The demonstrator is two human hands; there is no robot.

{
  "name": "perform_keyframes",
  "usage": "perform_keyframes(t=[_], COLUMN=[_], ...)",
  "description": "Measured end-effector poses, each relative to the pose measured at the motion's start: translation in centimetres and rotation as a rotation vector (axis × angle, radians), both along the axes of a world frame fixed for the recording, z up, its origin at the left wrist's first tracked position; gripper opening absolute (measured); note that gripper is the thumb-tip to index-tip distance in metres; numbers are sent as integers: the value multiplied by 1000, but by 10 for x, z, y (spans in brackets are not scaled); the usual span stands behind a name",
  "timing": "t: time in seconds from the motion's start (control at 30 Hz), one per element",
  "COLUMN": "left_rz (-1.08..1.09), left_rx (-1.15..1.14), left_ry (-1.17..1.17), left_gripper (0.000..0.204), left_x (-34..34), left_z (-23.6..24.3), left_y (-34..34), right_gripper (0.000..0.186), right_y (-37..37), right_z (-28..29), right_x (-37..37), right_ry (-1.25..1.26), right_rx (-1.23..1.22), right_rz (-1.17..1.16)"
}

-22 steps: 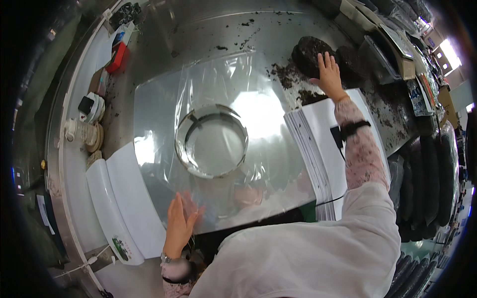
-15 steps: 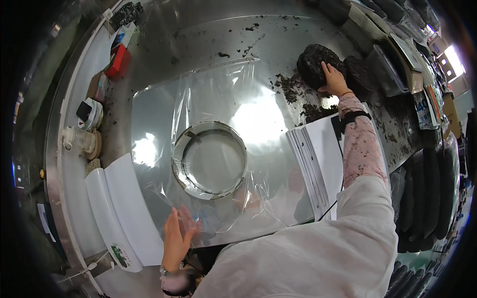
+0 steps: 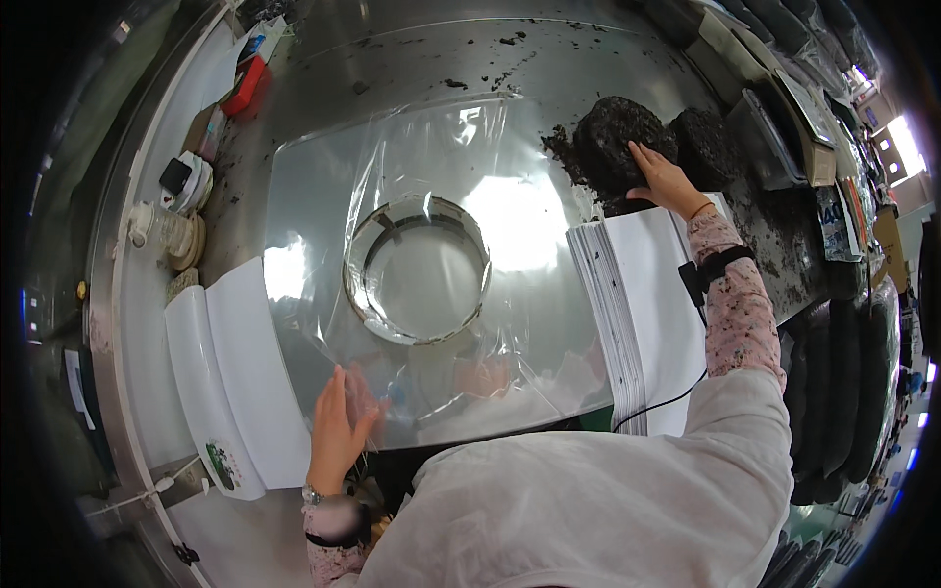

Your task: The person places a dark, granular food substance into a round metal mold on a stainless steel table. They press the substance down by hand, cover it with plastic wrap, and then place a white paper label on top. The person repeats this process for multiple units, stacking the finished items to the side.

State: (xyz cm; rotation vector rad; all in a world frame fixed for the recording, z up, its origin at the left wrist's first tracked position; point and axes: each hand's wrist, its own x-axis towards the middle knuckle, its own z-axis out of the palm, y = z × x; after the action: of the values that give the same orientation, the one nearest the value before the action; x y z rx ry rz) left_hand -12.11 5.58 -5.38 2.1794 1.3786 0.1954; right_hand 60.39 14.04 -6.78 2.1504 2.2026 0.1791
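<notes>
My right hand [image 3: 664, 178] reaches to the far right with its fingers stretched out against the near right side of a dark, round, crumbly cake-like lump [image 3: 616, 145]. A second dark lump [image 3: 704, 147] stands just right of it. My left hand [image 3: 340, 431] is at the near edge of a shiny metal sheet [image 3: 314, 176], thumb and fingers apart, by the corner of a clear plastic film [image 3: 392, 147]. Whether it touches the film, I cannot tell. A round metal ring [image 3: 355, 284] sits on the sheet under or within the film.
A stack of white paper [image 3: 647, 314] lies beneath my right forearm, with a thin black cable across it. White sheets [image 3: 250, 382], a glass jar [image 3: 176, 240] and a red box [image 3: 243, 86] line the left side. A clear plastic box [image 3: 760, 137] stands right of the lumps.
The dark lump has come slightly nearer under my right hand and now covers crumbs that lay in front of it. My left hand stays by the film's corner. The whole view has shifted a little.
</notes>
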Motion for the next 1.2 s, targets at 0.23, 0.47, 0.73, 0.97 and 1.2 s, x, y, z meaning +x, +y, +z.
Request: perform_keyframes(t=[0.23,0.47,0.73,0.97,1.2], left_rz=[11,55,1,88,104], left_rx=[29,-7,189,258,312], left_ry=[-22,-20,14,-133,-304], left_gripper=[85,81,68,63,54], left_x=[-6,1,-18,-13,3], left_z=[-7,1,-4,21,50], left_y=[-7,-8,-12,-5,10], right_gripper=[86,78,84,76,72], right_y=[13,-3,-13,-30,-48], right_z=[26,-35,46,80,49], right_x=[-2,-21,-94,-264,-360], right_ry=[52,-110,-96,248,163], right_rx=[-173,200,501,564,294], right_rz=[14,-75,39,472,684])
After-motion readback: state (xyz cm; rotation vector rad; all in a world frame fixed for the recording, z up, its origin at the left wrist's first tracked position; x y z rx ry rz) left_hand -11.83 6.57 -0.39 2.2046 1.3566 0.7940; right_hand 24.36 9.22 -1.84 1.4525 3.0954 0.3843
